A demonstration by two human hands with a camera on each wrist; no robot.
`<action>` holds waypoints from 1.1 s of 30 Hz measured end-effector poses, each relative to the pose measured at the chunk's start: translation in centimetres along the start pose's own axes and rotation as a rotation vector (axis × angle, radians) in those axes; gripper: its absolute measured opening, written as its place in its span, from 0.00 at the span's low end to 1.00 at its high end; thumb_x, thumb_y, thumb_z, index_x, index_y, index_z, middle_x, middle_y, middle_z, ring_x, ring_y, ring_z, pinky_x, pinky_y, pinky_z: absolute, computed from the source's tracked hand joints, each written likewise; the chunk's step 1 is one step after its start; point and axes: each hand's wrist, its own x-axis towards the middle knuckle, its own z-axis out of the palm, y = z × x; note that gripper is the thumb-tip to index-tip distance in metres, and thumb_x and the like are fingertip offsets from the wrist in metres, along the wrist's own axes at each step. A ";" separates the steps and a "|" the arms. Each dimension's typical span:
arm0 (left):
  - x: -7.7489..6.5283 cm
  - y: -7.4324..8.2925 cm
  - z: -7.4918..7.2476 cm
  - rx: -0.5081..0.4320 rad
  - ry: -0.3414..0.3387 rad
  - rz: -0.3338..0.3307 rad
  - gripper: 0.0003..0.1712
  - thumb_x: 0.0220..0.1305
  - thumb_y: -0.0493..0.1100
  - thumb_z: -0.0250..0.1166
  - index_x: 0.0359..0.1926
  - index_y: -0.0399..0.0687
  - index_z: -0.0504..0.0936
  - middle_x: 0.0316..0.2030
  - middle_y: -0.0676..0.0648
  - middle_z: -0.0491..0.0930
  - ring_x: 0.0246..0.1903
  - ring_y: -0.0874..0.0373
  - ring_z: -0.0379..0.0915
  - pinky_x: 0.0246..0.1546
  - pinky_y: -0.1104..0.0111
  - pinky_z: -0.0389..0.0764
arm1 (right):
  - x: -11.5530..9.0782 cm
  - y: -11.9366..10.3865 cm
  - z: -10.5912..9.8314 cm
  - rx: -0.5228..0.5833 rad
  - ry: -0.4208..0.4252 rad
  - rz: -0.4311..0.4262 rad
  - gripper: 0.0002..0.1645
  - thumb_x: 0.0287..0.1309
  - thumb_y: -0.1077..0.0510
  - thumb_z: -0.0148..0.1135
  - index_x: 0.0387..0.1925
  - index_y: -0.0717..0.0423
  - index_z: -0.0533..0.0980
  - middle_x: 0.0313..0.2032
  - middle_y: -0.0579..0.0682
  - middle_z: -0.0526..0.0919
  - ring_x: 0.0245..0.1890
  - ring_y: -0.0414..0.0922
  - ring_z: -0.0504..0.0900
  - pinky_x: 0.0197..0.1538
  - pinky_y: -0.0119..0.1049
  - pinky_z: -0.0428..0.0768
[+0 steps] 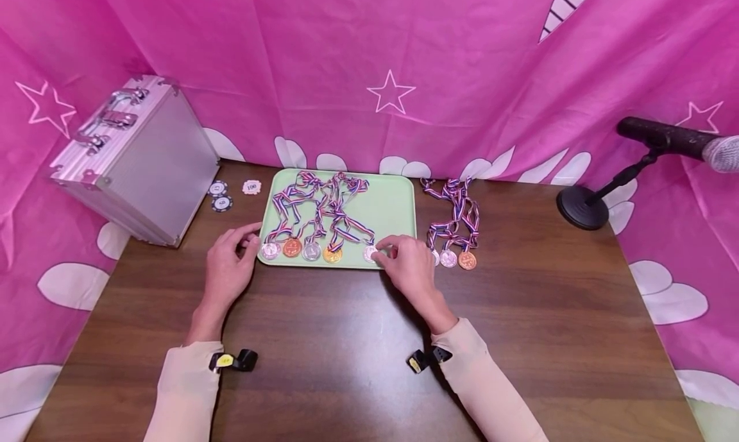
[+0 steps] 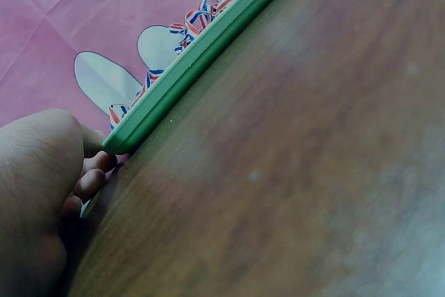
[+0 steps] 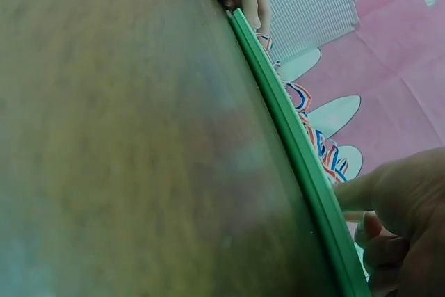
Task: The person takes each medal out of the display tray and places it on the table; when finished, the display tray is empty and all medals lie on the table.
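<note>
A light green tray (image 1: 395, 204) lies on the table, holding several medals on red, white and blue striped ribbons. Along its front edge are a bronze medal (image 1: 292, 247), a gold medal (image 1: 332, 255) and silver ones. My left hand (image 1: 229, 262) grips the tray's front left corner, fingers along the left side and thumb near the front. At the front right of the tray, my right hand (image 1: 408, 265) pinches a silver medal (image 1: 369, 254), partly covered by the fingertips. In the right wrist view the tray's rim hides that medal.
Right of the tray lie more ribboned medals: a bronze one (image 1: 467, 260), a silver one (image 1: 447, 258) and another partly behind my right hand. A silver case (image 1: 156, 166) stands at the left beside poker chips (image 1: 222, 203). A microphone on a stand (image 1: 583, 208) is at the right.
</note>
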 end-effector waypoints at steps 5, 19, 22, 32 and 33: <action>-0.1 0.0 0.0 0.007 -0.007 -0.006 0.18 0.81 0.37 0.64 0.66 0.40 0.87 0.43 0.38 0.83 0.44 0.48 0.72 0.46 0.60 0.66 | -0.4 -1.4 -1.3 -0.007 0.020 -0.014 0.15 0.56 0.43 0.86 0.39 0.46 0.92 0.18 0.39 0.77 0.19 0.42 0.75 0.23 0.43 0.72; -0.1 0.1 0.0 -0.007 -0.001 -0.004 0.18 0.80 0.36 0.65 0.65 0.38 0.87 0.43 0.38 0.83 0.44 0.48 0.72 0.46 0.61 0.66 | 0.3 -0.2 0.5 0.073 -0.082 0.066 0.18 0.53 0.47 0.88 0.39 0.43 0.84 0.33 0.39 0.87 0.30 0.38 0.82 0.37 0.44 0.79; -0.1 0.1 0.0 -0.008 -0.001 -0.006 0.18 0.81 0.36 0.65 0.65 0.39 0.87 0.43 0.38 0.83 0.43 0.48 0.72 0.46 0.61 0.65 | 0.4 -0.8 -0.8 0.186 -0.083 0.037 0.11 0.59 0.54 0.84 0.37 0.48 0.85 0.29 0.42 0.89 0.27 0.38 0.84 0.37 0.40 0.80; 0.0 0.1 -0.1 0.000 -0.001 -0.002 0.18 0.81 0.36 0.65 0.65 0.39 0.87 0.43 0.38 0.83 0.43 0.48 0.72 0.46 0.60 0.65 | 1.9 -3.6 -5.3 0.833 -0.101 0.323 0.07 0.67 0.68 0.74 0.44 0.66 0.84 0.31 0.51 0.89 0.25 0.44 0.91 0.23 0.31 0.79; 0.0 0.1 -0.1 0.001 0.000 0.000 0.18 0.81 0.36 0.65 0.65 0.39 0.87 0.43 0.38 0.83 0.43 0.48 0.72 0.46 0.60 0.65 | 2.1 -3.8 -5.7 0.872 -0.088 0.334 0.07 0.67 0.68 0.73 0.45 0.66 0.85 0.31 0.50 0.90 0.25 0.44 0.91 0.23 0.31 0.78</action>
